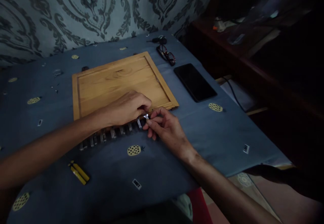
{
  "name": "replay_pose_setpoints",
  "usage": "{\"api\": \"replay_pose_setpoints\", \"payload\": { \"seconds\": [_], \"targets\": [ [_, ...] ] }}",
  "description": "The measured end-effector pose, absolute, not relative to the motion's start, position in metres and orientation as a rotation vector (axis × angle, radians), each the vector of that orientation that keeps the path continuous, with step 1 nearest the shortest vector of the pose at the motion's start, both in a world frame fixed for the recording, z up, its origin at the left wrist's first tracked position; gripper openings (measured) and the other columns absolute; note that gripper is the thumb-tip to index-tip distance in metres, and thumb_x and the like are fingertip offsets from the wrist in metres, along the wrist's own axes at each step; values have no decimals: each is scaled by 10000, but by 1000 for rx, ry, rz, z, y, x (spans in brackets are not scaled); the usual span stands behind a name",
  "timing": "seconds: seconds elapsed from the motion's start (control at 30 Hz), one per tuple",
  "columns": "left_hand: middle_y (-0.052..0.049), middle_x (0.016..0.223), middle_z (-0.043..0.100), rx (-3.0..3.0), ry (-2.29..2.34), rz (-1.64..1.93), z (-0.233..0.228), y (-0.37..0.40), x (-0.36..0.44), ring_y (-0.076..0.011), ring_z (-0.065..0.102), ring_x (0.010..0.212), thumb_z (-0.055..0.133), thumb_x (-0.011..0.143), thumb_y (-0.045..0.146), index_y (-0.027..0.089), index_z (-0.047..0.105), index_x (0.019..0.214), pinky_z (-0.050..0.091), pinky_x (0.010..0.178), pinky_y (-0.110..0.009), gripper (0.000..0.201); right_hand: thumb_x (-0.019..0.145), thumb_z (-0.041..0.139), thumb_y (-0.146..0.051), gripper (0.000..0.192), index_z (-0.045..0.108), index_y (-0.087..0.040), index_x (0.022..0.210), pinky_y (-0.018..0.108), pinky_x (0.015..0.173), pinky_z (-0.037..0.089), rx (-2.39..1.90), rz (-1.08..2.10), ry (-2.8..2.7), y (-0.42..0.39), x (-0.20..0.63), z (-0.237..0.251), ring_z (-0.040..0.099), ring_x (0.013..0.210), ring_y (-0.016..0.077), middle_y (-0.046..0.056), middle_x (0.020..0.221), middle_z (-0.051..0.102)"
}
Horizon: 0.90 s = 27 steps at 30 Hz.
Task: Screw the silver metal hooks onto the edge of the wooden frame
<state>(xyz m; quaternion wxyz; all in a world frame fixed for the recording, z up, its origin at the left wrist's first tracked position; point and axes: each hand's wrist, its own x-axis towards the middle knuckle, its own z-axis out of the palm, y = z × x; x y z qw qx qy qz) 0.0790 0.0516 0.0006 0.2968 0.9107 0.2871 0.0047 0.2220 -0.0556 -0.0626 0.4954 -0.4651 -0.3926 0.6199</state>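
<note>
A wooden board (121,82) with a raised frame lies flat on the table. Along its near edge runs a row of several small shiny metal pieces (113,134), which point towards me. My left hand (133,106) rests over that edge with its fingers curled down; whatever its fingertips grip is hidden. Just to its right, my right hand (165,126) pinches a bright metal strip (146,116) between thumb and forefinger, at the right end of the row. The two hands are close together, and the strip's far end is by the board's edge.
On the blue tablecloth (197,129), a black phone or tablet (194,82) lies right of the board. Behind it are glasses (168,54) and a dark tool (159,40). A yellow two-handled object (79,172) lies front left; small bits (57,72) lie at left.
</note>
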Motion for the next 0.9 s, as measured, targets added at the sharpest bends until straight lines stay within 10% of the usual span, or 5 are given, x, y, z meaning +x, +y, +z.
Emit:
{"api": "replay_pose_setpoints", "payload": {
  "seconds": [0.3,0.53,0.73,0.9],
  "targets": [
    [3,879,733,2417,980,190,24,47,48,-106,631,749,590,873,203,181,678,1102,398,671,-207,246,806,745,-406,327,472,-234,864,210,444,438,-1135,1464,-995,-57,223,-64,596,495,90,-34,683,718],
    [39,931,731,2394,950,-28,54,-14,-34,-96,665,826,497,983,312,259,720,960,460,720,-179,231,765,779,-430,370,476,-234,843,215,448,439,-1171,1437,-998,-57,222,-61,586,484,91,-37,674,719],
    [14,1384,624,2604,952,-16,26,-86,-116,-169,531,1343,398,980,157,325,576,1349,476,1077,-288,443,698,832,-485,445,487,-235,825,224,452,446,-1199,1413,-1040,-56,221,-62,589,483,101,-20,674,730],
    [-41,1343,639,2765,1087,-197,9,-106,-124,-234,565,1265,466,841,26,245,587,1307,497,1036,-356,529,670,866,-474,462,508,-228,827,222,457,441,-1202,1372,-1075,-55,221,-64,579,488,100,-5,680,734]
  ]
}}
